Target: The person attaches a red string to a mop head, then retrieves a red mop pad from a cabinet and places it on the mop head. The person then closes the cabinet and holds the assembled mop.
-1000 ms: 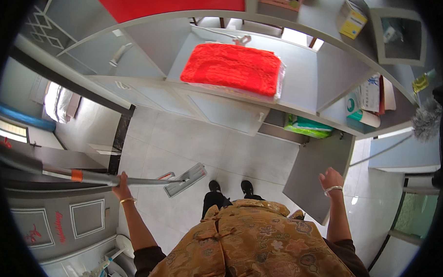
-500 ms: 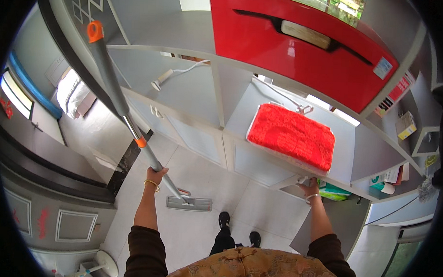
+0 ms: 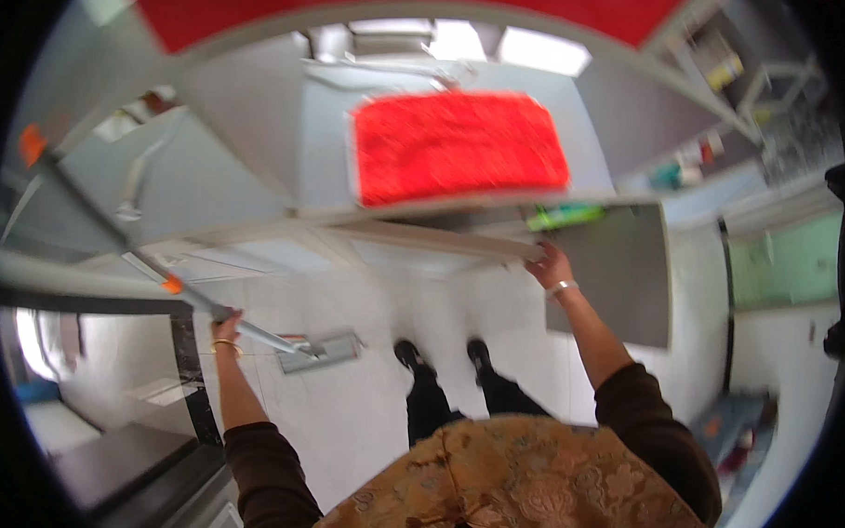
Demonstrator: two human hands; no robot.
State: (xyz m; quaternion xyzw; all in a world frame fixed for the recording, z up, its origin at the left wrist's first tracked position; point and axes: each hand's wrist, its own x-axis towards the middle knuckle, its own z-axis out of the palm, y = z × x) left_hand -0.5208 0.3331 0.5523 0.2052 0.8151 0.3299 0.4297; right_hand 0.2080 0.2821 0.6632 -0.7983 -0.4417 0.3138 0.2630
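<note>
Clearly, the left hand [image 3: 225, 327] is closed round the mop handle [image 3: 116, 244], which slants up leftward from the flat mop head [image 3: 322, 351] on the floor beside the shoes [image 3: 443, 355]. Right of that handle, the right hand [image 3: 548, 266] grips the front edge of the grey shelf [image 3: 423, 236], fingers curled and partly hidden. Above, a red cloth [image 3: 459, 146] lies blurred on the shelf.

A red fluffy cloth [image 3: 459, 146] is seen at upper centre on a grey shelf [image 3: 260, 109]; a green packet [image 3: 564, 216] is seen just below it, right of centre.
</note>
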